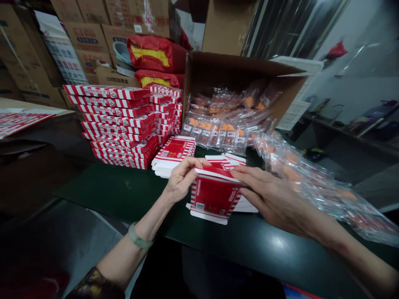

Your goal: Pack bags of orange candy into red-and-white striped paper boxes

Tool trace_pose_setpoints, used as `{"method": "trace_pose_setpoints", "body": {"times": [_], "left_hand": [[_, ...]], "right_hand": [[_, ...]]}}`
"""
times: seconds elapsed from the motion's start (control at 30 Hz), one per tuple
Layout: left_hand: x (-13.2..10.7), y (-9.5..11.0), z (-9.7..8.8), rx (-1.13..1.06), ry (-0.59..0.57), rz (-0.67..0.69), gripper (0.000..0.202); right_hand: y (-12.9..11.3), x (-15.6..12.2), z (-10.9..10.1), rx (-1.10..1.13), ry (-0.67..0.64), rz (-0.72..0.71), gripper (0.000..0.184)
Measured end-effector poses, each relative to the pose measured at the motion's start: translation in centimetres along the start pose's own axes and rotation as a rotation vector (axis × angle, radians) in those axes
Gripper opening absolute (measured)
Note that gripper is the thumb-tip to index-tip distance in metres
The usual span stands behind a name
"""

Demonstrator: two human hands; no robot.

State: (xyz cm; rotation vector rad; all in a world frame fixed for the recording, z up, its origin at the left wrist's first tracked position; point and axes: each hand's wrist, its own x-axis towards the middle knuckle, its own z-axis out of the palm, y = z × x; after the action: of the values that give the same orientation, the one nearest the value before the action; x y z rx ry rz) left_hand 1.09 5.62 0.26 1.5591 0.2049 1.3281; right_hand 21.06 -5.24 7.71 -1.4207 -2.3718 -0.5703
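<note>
A red carton with striped white borders (215, 197) is held upright-tilted over the green table, its white flap edge along the top and a barcode at its lower left. My left hand (183, 178) pinches the carton's upper left corner between thumb and fingers. At the upper right, my right hand (264, 191) has its thumb on the near face and its straight fingers over the top edge. Behind the carton, more striped card (232, 160) lies on the table. Just left of it is a pile of flat red cartons (176, 149).
Stacks of filled-out striped boxes (120, 124) stand at the left. A large open cardboard box (277, 70) at the back holds clear packets with orange contents (215, 131). More clear packets (299, 174) spread along the right of the green table (137, 187). Cartons (85, 39) are stacked behind.
</note>
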Motion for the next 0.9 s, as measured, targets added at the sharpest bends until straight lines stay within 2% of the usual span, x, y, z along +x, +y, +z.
{"method": "trace_pose_setpoints", "body": {"times": [0.07,0.13,0.2,0.3,0.37,0.47,0.53,0.6,0.7,0.83,0.9], "left_hand": [[-0.2,-0.3,0.8,-0.107,0.047,-0.013,0.017],[-0.4,-0.4,1.7,-0.133,0.132,0.020,0.025],[-0.5,-0.2,2.5,-0.057,0.213,0.035,0.026],[-0.7,0.5,2.9,0.079,0.243,0.003,0.023],[-0.9,0.8,2.7,0.109,0.216,-0.011,0.022],[-1.3,1.0,2.5,0.135,0.206,-0.002,0.020],[-1.6,0.9,2.5,0.141,0.207,0.004,0.020],[-1.7,0.7,2.6,0.133,0.199,-0.012,0.021],[-1.7,0.4,2.8,0.104,0.197,-0.017,0.022],[-1.1,0.2,2.9,0.079,0.246,0.010,0.018],[-0.8,0.1,3.0,0.100,0.281,-0.003,0.016]], "right_hand": [[0.0,-0.5,0.7,0.275,0.037,0.112,0.028],[-0.4,-0.6,1.4,0.459,0.110,0.211,0.024],[-0.8,-0.3,1.5,0.532,0.147,0.291,0.021],[-1.0,0.5,0.6,0.532,0.070,0.397,0.030],[-0.8,1.3,-0.5,0.521,-0.059,0.387,0.038],[-0.3,2.3,-1.6,0.550,-0.298,0.249,0.033],[-0.3,2.6,-1.7,0.578,-0.401,0.186,0.032],[-0.4,2.5,-1.3,0.521,-0.434,0.200,0.029],[-0.6,2.2,-0.8,0.369,-0.401,0.268,0.022],[-0.1,2.4,-0.9,0.594,-0.446,0.269,0.026],[0.3,2.7,-0.9,0.643,-0.407,0.249,0.027]]}}
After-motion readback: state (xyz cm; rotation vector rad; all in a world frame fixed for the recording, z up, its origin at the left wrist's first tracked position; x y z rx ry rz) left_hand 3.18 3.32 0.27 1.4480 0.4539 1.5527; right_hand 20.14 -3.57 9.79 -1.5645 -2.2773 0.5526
